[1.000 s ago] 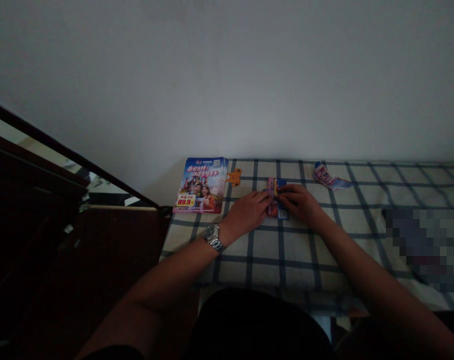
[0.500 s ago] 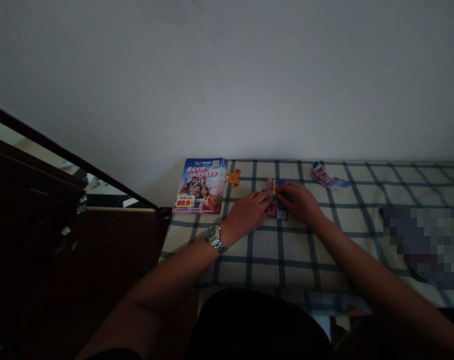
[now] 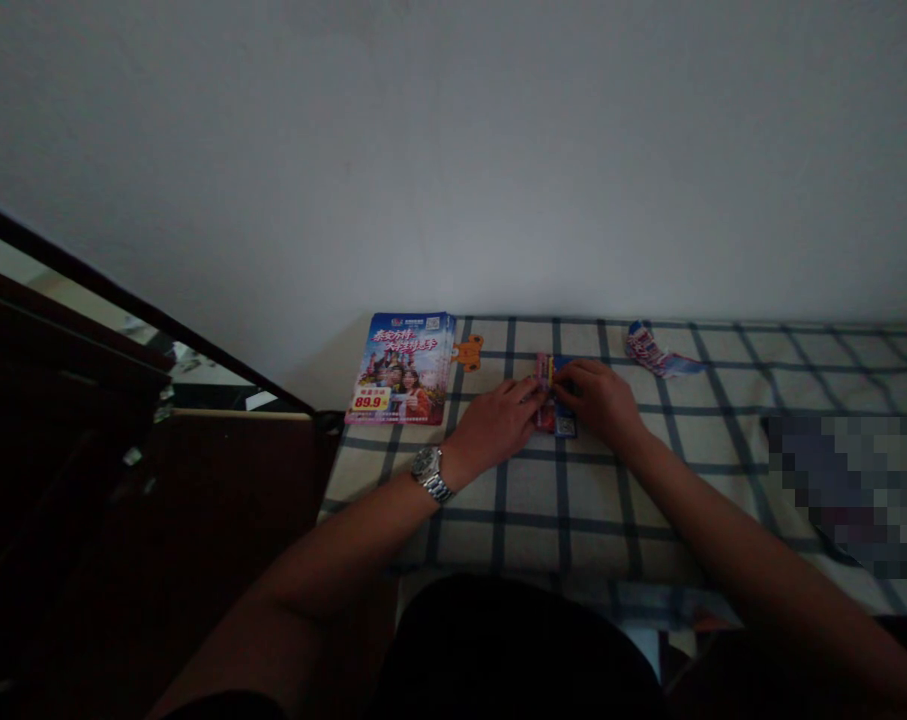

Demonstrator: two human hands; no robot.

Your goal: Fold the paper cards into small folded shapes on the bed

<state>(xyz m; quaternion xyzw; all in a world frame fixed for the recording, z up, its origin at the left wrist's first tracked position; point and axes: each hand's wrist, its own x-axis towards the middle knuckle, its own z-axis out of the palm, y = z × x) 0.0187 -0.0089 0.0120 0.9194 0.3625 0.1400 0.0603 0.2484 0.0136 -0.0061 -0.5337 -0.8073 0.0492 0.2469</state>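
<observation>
A small folded flyer (image 3: 565,424), blue on the right and pinkish red on the left with a printed QR code, lies on the checked tablecloth (image 3: 528,490). My left hand (image 3: 502,415) presses its closed fingertips on the flyer's left part; a metal watch (image 3: 430,473) is on that wrist. From the other side my right hand (image 3: 599,400) pinches the flyer near its middle, thumb and fingers bent. Both hands partly cover the paper. Left of them is a stack of printed flyers (image 3: 400,370), and beside it an orange bear-shaped piece (image 3: 467,352).
A crumpled strip of printed paper (image 3: 659,355) lies at the back right. Farther right is a blurred-out dark object (image 3: 843,490). A pale wall (image 3: 453,160) rises behind the table, and a dark wooden frame (image 3: 145,310) slants along the left.
The view has shifted very slightly. Both hands stay at the folded flyer, with only small finger movement; the other papers have not moved on the cloth.
</observation>
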